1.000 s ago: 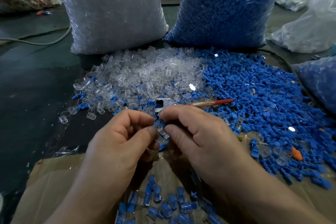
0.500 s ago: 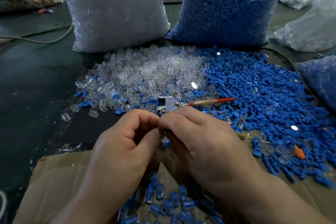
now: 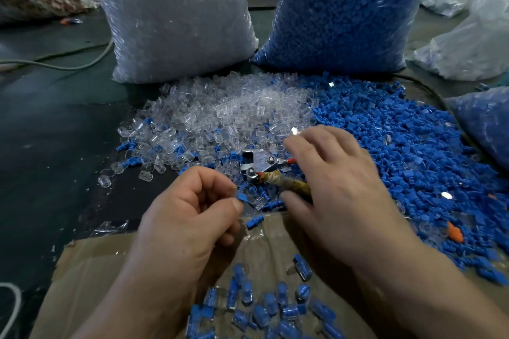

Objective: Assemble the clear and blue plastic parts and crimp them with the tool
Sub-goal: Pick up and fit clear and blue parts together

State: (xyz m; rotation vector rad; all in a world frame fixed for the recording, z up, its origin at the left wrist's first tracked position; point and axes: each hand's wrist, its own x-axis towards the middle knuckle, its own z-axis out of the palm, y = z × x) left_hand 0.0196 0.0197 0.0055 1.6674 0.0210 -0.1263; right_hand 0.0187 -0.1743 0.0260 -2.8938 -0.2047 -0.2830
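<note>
Dark desk (image 3: pixel 68 146), clear parts (image 3: pixel 220 113) and blue parts (image 3: pixel 385 132) heaped before two bags. Left grip (image 3: pixel 187 223) pinches joined piece (image 3: pixel 243 197) by blue end: light, stiff, slick. Right grip (image 3: pixel 338 181) spread, unclenched, over crimp tool (image 3: pixel 261 164); best taken by handles.

The left hand (image 3: pixel 192 217) pinches a small blue-and-clear part (image 3: pixel 249 199) above the cardboard (image 3: pixel 91 261). The right hand (image 3: pixel 338 187), fingers spread, covers the handles of the crimping tool (image 3: pixel 260 164) among loose parts.

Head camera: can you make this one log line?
left hand: pinches small blue-and-clear plastic piece | right hand: fingers spread over metal crimping tool | crimp: not yet done
</note>
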